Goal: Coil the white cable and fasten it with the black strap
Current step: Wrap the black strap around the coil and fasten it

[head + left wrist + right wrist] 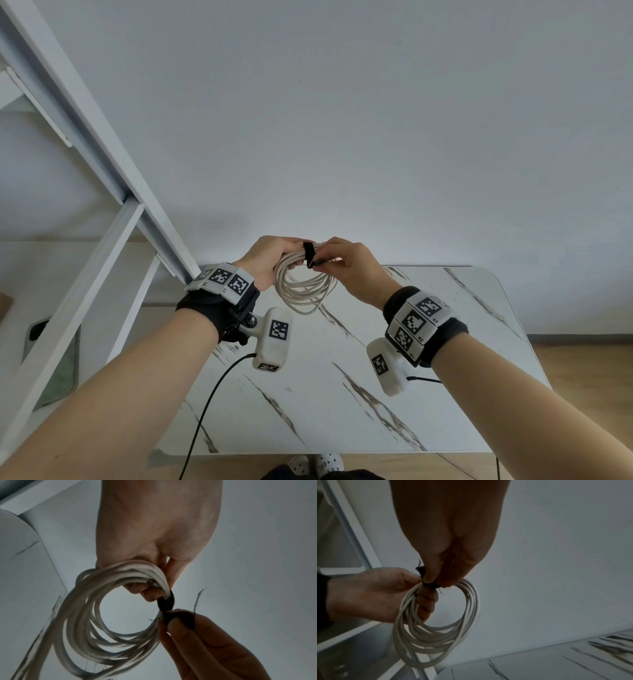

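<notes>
Marble-patterned bench (445,342) below; left hand (270,260) grips coiled white cable (305,291), right hand (352,270) pinches black strap (309,255) wrapped around it.

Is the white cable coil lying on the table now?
No, the white cable coil hangs in the air above the table, gripped by the left hand.

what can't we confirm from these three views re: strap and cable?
- Strap closure: the black strap circles the white cable, but the right hand pinches its free end, so its fastening is hidden in all views.
- Cable ends and plugs: hidden inside the left hand or lost among the loops.
- Loop count: strands overlap, blurred in both wrist views.
- Coil bottom: cut off by the lower edge in the left wrist view.
</notes>
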The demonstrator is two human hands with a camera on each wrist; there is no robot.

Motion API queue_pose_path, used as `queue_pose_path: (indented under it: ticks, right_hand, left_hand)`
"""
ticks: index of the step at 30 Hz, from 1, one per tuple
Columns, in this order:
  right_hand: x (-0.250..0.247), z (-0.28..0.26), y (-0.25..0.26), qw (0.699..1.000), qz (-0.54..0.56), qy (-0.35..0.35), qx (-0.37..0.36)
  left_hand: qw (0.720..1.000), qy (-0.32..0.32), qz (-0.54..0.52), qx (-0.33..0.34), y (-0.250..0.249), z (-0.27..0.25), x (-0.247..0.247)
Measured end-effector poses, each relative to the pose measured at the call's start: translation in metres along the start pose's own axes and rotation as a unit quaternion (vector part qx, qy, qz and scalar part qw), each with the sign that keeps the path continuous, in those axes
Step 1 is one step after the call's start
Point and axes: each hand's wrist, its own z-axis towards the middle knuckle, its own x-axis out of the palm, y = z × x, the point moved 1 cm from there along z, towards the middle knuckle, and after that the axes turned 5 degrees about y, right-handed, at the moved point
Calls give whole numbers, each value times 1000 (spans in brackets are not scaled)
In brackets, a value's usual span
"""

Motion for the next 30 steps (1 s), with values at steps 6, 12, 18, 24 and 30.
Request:
queue_pose_path:
  ticks: [6,12,18,24,30]
  right_hand:
    - [4,2,-2,997,-70,6,-27]
    - [3,5,2,984,-161,-5,-70]
    - [3,6,2,976,-205,-14,-71]
    - [0,8,10,966,-251,-48,-42]
    - [-2,9,11,940,-335,-3,-62]
  left_hand:
    - [1000,6,-13,-22,-1,-3,3]
    - [1000,0,-9,-20,-5,-4,4]
    - [1000,-14,-3,-5,-12,-7,3]
    - [1000,-12,21,4,-11,-11,9]
    - [1000,23,17,-9,-12,-13,12]
